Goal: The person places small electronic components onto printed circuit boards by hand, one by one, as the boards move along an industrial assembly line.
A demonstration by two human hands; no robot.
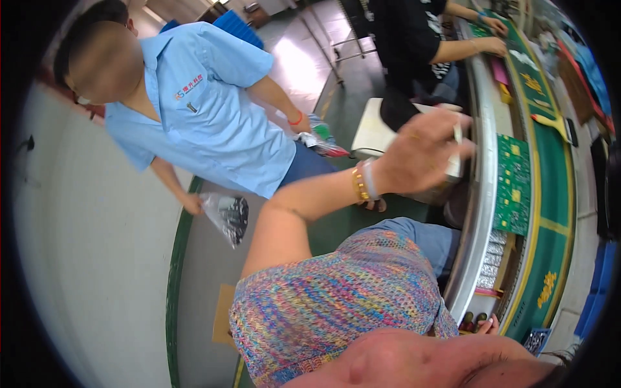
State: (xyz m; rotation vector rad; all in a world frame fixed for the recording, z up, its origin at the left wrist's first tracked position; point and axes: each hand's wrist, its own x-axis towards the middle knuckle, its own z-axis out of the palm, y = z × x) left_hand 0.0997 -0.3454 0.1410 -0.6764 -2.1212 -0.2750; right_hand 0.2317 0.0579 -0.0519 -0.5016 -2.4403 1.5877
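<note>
My bare left arm reaches from a multicoloured knit sleeve toward the bench edge. My left hand [427,152], with a gold-coloured bracelet and a pale band at the wrist, is raised and smeared by motion. Its fingers look bent; a small whitish thing shows at them, too blurred to name. The nearest work piece is a green circuit board panel [512,184] along the conveyor line, apart from the hand. Low at the right, only some fingers of what seems my right hand [490,324] show beside dark roundish parts [475,319]; the rest is hidden.
Behind my left arm a person in a light blue shirt [213,110] carries clear bags [226,216]. Farther up the line a co-worker in black [407,39] works with both hands at the bench. A yellow-handled brush [552,125] lies on the green bench strip [553,200]. A pale stool [375,126] stands beyond.
</note>
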